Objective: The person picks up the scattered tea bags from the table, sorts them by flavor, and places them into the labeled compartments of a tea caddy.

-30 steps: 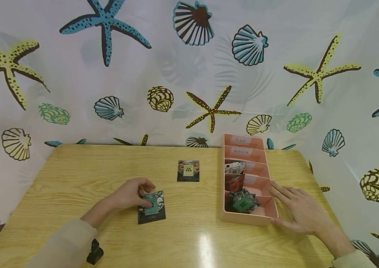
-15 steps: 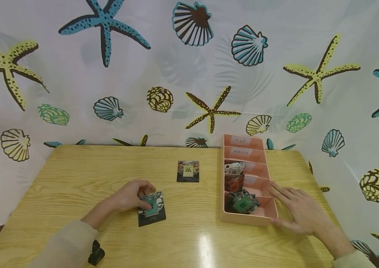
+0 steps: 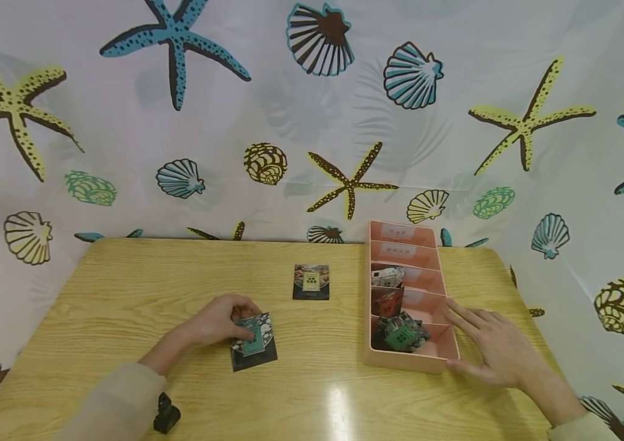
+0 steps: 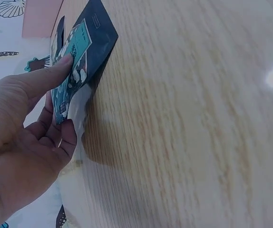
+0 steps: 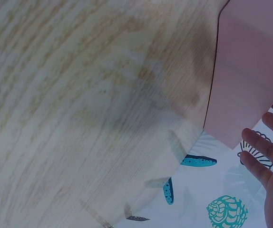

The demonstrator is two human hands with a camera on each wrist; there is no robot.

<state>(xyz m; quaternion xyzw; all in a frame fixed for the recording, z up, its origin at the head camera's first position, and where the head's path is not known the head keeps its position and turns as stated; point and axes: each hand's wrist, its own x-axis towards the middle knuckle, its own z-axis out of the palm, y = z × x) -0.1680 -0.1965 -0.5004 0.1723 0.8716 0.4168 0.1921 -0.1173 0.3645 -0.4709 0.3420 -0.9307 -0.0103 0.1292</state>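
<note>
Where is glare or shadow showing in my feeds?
Head: a bright glare streak on the table, low centre, clear of the held packet and pink tray; left wrist: white glare at the right edge, shadow near the held packet; right wrist: soft shadows on the table beside the pink tray.

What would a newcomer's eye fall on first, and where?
The white starfish-and-seashell backdrop behind the wooden table likely comes first. Next is the pink five-compartment box on the table's right side, with packets inside. Left of centre, the left hand pinches a black-and-green packet.
</note>
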